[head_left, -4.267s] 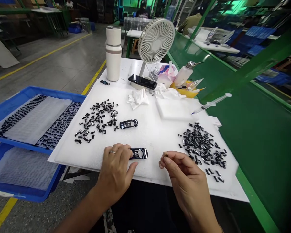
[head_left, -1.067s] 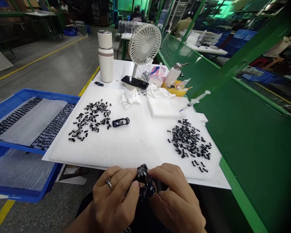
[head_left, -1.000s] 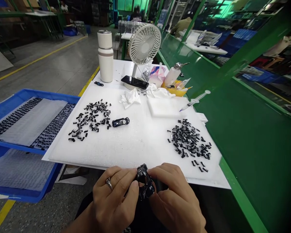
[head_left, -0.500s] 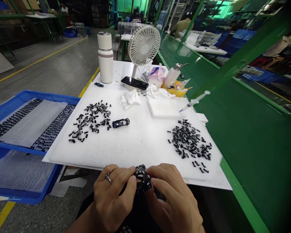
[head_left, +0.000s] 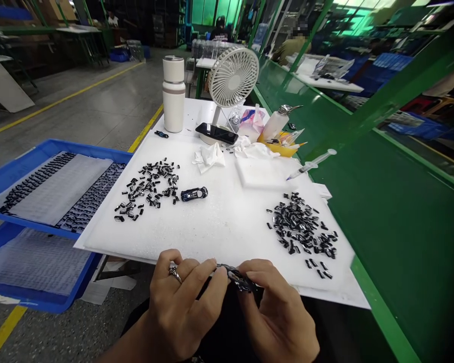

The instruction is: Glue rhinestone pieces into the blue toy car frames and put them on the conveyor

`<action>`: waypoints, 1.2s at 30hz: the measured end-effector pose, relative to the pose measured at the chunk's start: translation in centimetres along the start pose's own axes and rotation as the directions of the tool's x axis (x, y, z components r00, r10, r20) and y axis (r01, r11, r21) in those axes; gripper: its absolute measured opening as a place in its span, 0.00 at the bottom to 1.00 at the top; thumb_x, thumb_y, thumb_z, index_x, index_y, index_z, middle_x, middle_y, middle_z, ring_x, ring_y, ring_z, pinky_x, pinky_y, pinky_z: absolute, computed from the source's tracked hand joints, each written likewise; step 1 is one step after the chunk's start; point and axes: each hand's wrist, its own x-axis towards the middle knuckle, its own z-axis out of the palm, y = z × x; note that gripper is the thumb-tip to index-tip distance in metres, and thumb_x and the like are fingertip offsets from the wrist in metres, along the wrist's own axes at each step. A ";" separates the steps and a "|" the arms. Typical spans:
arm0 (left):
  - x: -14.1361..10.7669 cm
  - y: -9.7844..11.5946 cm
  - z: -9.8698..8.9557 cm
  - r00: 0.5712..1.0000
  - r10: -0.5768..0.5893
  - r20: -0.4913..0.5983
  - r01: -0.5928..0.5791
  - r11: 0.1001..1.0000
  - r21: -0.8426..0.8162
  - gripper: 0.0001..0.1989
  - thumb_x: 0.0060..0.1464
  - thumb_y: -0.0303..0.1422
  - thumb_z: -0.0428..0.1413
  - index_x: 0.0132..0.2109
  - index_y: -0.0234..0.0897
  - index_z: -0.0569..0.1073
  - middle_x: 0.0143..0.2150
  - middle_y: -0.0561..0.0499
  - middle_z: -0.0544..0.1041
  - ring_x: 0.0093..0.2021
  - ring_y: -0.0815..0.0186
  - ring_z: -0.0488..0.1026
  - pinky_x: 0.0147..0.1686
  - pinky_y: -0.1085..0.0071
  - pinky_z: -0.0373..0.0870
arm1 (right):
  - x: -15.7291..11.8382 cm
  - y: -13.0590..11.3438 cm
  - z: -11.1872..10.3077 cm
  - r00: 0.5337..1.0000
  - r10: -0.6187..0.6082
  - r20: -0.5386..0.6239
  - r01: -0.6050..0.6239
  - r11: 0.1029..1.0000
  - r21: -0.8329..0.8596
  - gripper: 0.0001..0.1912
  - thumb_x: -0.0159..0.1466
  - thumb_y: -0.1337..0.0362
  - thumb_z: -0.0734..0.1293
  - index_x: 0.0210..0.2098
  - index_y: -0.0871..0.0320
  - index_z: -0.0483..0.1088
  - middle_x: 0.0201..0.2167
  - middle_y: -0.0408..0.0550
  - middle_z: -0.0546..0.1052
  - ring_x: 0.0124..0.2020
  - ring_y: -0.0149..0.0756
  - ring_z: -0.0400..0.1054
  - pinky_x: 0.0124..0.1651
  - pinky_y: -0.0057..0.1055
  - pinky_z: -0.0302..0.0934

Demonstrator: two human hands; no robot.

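Observation:
Between both hands, just off the table's front edge, is a glossy dark toy car body (head_left: 239,279). My left hand (head_left: 189,297), with a ring on one finger, pinches its left end. At the other end, my right hand (head_left: 274,307) grips it with thumb and fingers. The fingertips cover part of the body. Another dark toy car body (head_left: 194,194) lies on the white foam-topped table (head_left: 212,229). Small black glossy parts (head_left: 151,184) are scattered to its left, and a denser pile of small black parts (head_left: 298,222) lies on the right.
A syringe (head_left: 310,165) rests by a white foam block (head_left: 263,172). Behind are crumpled tissue (head_left: 209,157), a phone (head_left: 216,133), a fan (head_left: 233,76), a white bottle (head_left: 173,101) and a yellow container (head_left: 283,149). Blue trays (head_left: 49,146) stand at left; a green ledge (head_left: 393,212) borders the right.
The car body has been tilted between my fingers, from showing its open cabin to a flatter, more edge-on view. Both hands still hold it. The whole view has shifted slightly.

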 end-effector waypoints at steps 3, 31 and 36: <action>-0.4 0.0 0.3 1.000 -0.010 -0.017 0.010 1.000 -0.005 0.09 0.57 0.19 0.55 0.46 0.25 0.70 0.39 0.37 0.79 0.34 0.61 0.75 0.38 0.57 0.62 | -0.9 0.5 0.3 0.998 0.047 -0.051 -0.043 0.996 0.079 0.25 0.57 0.87 0.61 0.50 0.60 0.65 0.37 0.51 0.72 0.40 0.37 0.68 0.38 0.36 0.67; -0.2 1.3 0.5 1.000 0.018 -0.025 -0.014 0.989 0.145 0.07 0.58 0.21 0.52 0.40 0.23 0.74 0.38 0.37 0.79 0.34 0.60 0.74 0.37 0.57 0.57 | -1.9 0.1 0.2 0.998 0.044 -0.045 -0.042 0.999 0.030 0.24 0.57 0.86 0.61 0.48 0.58 0.65 0.37 0.50 0.73 0.39 0.35 0.68 0.37 0.35 0.66; -0.2 1.4 1.5 0.999 -0.025 -0.044 0.030 0.992 0.122 0.06 0.58 0.20 0.52 0.40 0.24 0.74 0.36 0.40 0.79 0.33 0.61 0.72 0.37 0.58 0.57 | -1.7 0.2 -0.4 0.997 0.062 -0.052 -0.064 0.998 -0.022 0.22 0.59 0.83 0.61 0.48 0.57 0.65 0.37 0.49 0.73 0.39 0.34 0.69 0.38 0.31 0.67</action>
